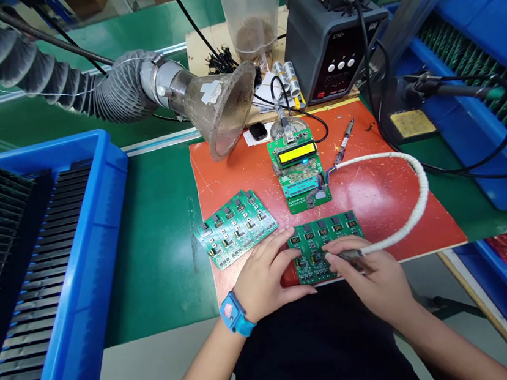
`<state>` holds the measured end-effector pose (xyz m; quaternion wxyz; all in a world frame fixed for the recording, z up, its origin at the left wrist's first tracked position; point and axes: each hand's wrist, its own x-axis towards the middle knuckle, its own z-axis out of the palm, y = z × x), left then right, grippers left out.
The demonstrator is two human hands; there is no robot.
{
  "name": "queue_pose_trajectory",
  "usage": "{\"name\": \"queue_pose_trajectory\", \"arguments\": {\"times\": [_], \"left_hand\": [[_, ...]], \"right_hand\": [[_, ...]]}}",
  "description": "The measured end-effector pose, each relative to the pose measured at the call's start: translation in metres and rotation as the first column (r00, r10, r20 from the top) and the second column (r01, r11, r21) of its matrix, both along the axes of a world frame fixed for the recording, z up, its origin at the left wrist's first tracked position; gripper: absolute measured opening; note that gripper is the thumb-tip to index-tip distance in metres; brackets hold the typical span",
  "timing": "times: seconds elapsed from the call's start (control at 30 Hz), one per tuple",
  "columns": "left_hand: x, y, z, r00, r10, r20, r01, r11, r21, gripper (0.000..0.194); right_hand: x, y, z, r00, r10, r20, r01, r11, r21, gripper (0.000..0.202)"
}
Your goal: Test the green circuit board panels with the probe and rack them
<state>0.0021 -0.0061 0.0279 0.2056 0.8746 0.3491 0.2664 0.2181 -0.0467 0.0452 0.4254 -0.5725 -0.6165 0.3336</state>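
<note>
Working at near edge of red mat [375,200], both hands meeting over green circuit board panel [324,248]. Panel lying flat, long axis running left-right across the body, straight ahead of both hands, partly hidden under them at its near edge. Left hand [264,278] resting palm-down, fingers spread fairly wide, pressing down on panel's left end; blue watch [233,313] on that wrist. Right hand [375,280] curling narrow around a probe tool [349,254], pen-style, tip pointing left onto panel's lower middle; exact contact point too small to tell. White wrapped cable [413,189] looping from the probe up and back to the programmer board [299,169] with lit yellow display, sitting just beyond the panel. Right hand nearer to panel's right half, left hand nearer to its left half.

Second green panel [236,228] lying tilted just left of the first, near left hand's fingertips, seeming not to touch. Fume extractor hood [224,104] hanging over mat's far-left corner, well apart from hands. Soldering station [332,44] at back, spare iron [344,142] lying on mat beyond, yellow sponge [411,123] to the right. Blue tray bin [91,191] far left. Nothing standing between hands and panel; cable loop arching close on right side.
</note>
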Motion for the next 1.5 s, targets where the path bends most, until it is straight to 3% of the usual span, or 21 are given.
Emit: {"name": "queue_pose_trajectory", "arguments": {"times": [1.5], "left_hand": [[-0.0001,-0.0010,0.0006,1.000,0.010,-0.025,-0.011,1.000,-0.028,0.061]], "right_hand": [[-0.0015,0.0024,0.0014,1.000,-0.024,0.005,0.024,1.000,0.013,0.008]]}}
